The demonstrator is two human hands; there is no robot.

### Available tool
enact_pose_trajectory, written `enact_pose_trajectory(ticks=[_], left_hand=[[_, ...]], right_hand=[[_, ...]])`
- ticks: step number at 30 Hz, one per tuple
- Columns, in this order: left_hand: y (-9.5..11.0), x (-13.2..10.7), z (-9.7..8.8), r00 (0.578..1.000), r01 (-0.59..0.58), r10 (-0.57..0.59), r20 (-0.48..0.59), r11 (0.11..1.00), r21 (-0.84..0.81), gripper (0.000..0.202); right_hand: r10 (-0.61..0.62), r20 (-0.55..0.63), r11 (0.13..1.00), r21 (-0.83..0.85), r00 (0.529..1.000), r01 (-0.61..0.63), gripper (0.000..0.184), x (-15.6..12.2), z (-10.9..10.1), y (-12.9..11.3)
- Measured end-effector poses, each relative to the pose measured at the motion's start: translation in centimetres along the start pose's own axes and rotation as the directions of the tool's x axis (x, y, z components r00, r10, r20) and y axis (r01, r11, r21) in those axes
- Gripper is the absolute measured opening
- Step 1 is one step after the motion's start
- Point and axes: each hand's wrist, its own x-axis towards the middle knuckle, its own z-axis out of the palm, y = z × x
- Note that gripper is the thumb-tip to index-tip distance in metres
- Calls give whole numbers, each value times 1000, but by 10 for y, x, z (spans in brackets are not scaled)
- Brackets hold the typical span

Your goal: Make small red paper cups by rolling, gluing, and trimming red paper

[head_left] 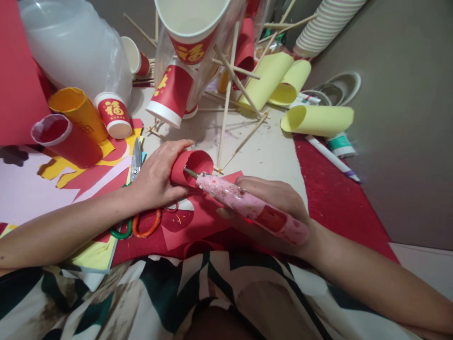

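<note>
My left hand (159, 172) is wrapped round a red paper tube (180, 171), whose open end faces right. In my right hand (272, 193) is a pink glue gun (247, 200), its surface spotted with residue. The gun's metal nozzle touches or sits just inside the rim of the tube; I cannot tell which. Red paper sheets (184, 231) lie under both hands. Scissors (145, 222) with green and orange handles rest beside my left wrist, partly hidden by the forearm.
Wooden sticks (231, 80) form a frame at the back, among red and white paper cups (173, 92). Yellow paper tubes (318, 120) lie at the right. Orange (81, 113) and red (67, 141) tubes stand at the left. A stack of cups (325, 28) leans by the wall.
</note>
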Motion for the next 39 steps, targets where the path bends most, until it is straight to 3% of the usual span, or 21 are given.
enact_pose_trajectory(ticks=[19,39], left_hand=[[-1,0,-1,998,61,-60,29,998,-17,75],[-2,1,-1,994,104,-101,42,992,-75,77]], right_hand=[[-64,33,994,-83,997,67,30,-1,0,1],[-44,63,986,-158,997,53,33,-3,0,5]])
